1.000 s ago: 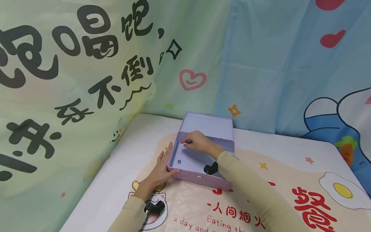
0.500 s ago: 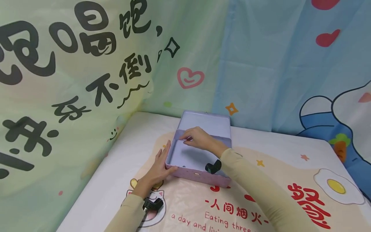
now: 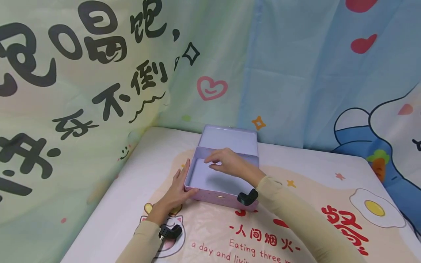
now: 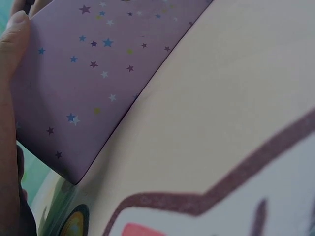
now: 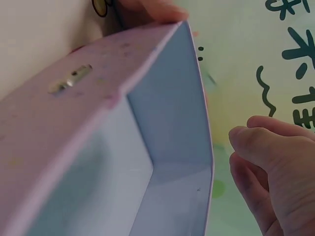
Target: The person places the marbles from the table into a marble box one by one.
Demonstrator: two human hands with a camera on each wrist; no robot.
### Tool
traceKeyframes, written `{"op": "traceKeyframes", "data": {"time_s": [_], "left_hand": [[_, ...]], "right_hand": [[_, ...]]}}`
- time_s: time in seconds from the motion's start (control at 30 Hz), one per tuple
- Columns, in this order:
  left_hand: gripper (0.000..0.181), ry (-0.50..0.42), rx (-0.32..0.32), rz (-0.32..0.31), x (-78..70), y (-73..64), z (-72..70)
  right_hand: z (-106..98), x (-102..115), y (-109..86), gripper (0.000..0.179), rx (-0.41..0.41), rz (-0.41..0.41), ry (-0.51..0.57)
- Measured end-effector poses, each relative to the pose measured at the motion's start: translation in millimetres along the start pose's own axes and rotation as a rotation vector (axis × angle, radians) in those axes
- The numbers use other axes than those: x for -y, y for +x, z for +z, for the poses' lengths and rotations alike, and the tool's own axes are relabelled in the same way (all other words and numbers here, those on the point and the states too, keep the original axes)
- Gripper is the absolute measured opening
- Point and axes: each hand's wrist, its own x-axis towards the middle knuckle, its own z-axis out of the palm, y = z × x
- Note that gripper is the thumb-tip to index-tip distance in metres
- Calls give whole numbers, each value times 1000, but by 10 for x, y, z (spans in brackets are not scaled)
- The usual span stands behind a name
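Note:
A lilac tin box (image 3: 210,195) stands on the table with its hinged lid (image 3: 228,137) laid back. My left hand (image 3: 175,193) rests at its front left corner, fingers straight along the side and thumb at the front rim. In the left wrist view, that thumb (image 4: 15,37) lies at the edge of the star-printed front wall (image 4: 98,73). My right hand (image 3: 227,163) is over the interior near the left wall, thumb and index finger a little apart. Nothing shows between its fingers, and the right wrist view shows the loosely bent right hand (image 5: 285,172) beyond the box's rim.
A printed cloth (image 3: 263,215) with a fried egg (image 3: 375,207) and red lettering covers the table. Printed curtains (image 3: 283,73) rise behind and at the left. A small metal latch (image 5: 74,77) sits on the box front. A black wrist camera (image 3: 248,197) overlaps the box's front right.
A small round thing on the box floor shifted toward the front wall and is out of sight now. My right fingers have parted slightly, while my left hand stays at the corner.

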Motion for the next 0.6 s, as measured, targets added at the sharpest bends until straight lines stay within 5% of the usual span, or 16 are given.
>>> {"op": "traceKeyframes", "data": {"time_s": [0.6], "left_hand": [[104, -29, 24, -104, -24, -28, 12]], "right_hand": [[-68, 80, -490, 30, -205, 107, 60]]}}
